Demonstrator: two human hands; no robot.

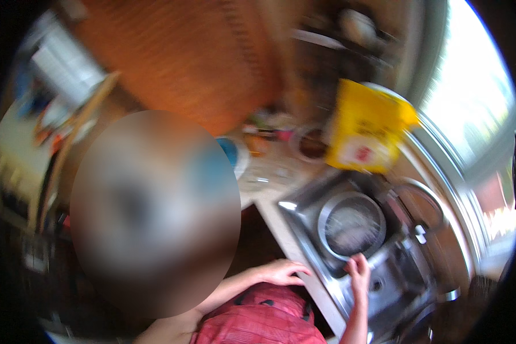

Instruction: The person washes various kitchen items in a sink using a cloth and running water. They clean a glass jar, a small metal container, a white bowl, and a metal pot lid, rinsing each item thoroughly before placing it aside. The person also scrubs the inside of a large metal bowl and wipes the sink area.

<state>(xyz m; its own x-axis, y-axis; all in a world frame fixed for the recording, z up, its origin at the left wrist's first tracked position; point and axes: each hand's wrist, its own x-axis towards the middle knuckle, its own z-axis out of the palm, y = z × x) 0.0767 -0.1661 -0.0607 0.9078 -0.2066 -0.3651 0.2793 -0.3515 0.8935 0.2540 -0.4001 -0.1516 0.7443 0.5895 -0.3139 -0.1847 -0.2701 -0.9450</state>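
A round metal bowl (pixel 322 223) stands in the upper basin of the steel double sink (pixel 292 215); it holds something pale, perhaps in water, too blurred to tell. My right hand (pixel 358 268) is at the bowl's near rim with fingers bent together; whether it grips the rim cannot be told. My left hand (pixel 284 272) rests at the light counter edge (pixel 301 262) in front of the sink, fingers slightly apart, holding nothing.
A yellow bag (pixel 365 124) with print stands behind the sink, beside a window (pixel 468 86). Blurred bowls and small items lie on the counter left of it. The faucet (pixel 421 193) curves at the sink's far side. A large blurred oval hides the left of the view.
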